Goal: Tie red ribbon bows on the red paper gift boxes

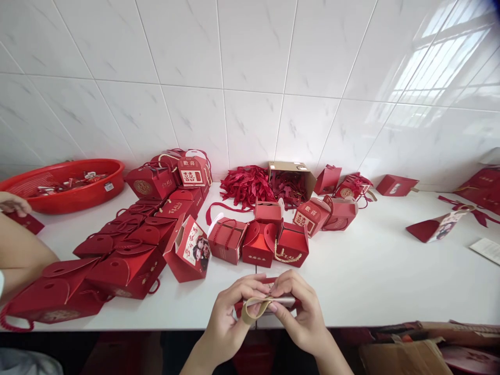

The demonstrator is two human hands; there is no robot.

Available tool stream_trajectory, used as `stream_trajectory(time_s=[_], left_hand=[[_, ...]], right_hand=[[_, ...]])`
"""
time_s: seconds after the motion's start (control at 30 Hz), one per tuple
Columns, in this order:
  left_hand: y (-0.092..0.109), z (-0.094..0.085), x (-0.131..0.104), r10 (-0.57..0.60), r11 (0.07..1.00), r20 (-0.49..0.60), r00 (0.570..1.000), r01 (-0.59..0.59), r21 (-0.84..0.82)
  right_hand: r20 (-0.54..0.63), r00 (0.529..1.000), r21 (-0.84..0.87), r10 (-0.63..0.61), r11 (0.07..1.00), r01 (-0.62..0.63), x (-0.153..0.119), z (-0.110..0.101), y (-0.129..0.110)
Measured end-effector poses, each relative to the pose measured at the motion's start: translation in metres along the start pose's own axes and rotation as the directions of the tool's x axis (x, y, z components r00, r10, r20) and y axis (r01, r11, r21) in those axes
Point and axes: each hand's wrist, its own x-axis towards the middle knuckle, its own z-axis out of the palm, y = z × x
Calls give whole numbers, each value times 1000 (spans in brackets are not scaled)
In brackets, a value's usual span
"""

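At the front edge of the table, my left hand [230,307] and my right hand [300,312] meet over a small red box [237,308], most of it hidden behind my fingers. A tan ribbon [250,314] loops out at the top of the box, on the left side. Both hands are closed, with thumbs and fingertips pinching the ribbon where it meets the box top. Just beyond my hands stand several red gift boxes, among them a red box with a gold rope handle [289,245].
Red gift boxes [128,265] crowd the left side. Beside them stands a house-shaped box [189,250]. Red ribbons [246,185] lie by a cardboard box [292,166] at the tiled wall. Another person's hand [15,204] is near a red basin [86,192]. Cartons [402,357] sit below right.
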Motion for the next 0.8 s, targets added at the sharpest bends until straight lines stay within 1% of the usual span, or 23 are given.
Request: stream_trajectory(time_s=[0.07,0.13,0.2,0.3,0.37,0.43,0.57,0.67,0.73,0.77,0.8], left_hand=[[1,0,1,-14,999,4,1000,15,-31],[2,2,2,-54,996,-17,998,52,-77],[4,6,3,-117,981,-81,990,102,-164],[6,15,7,-207,950,-190,960,151,-272],[6,19,9,-236,942,-237,942,162,-295],[5,20,11,-243,941,-254,936,164,-297],[-1,17,15,-201,965,-203,958,157,-211],[-5,11,20,-206,975,-233,950,177,-136],[-3,4,24,-222,974,-244,944,225,-16],[1,-1,25,-206,969,-235,950,232,85],[7,-6,27,-169,956,-221,961,214,202]], right_hand=[[-7,1000,11,-6,1000,6,0,2,1],[-15,1000,8,-6,1000,6,0,3,3],[-38,999,-7,-8,1000,7,1,5,5],[-94,996,-28,1,1000,-4,2,10,7],[-137,991,-42,7,999,-13,3,12,7],[-165,986,-55,8,998,-17,5,14,6],[-173,984,-56,42,997,-52,8,16,7],[-162,983,-41,92,994,-100,9,11,14],[-113,987,-19,113,993,-116,10,2,20],[-75,990,-13,122,992,-124,9,-5,23],[-33,990,-19,136,990,-137,9,-11,25]])
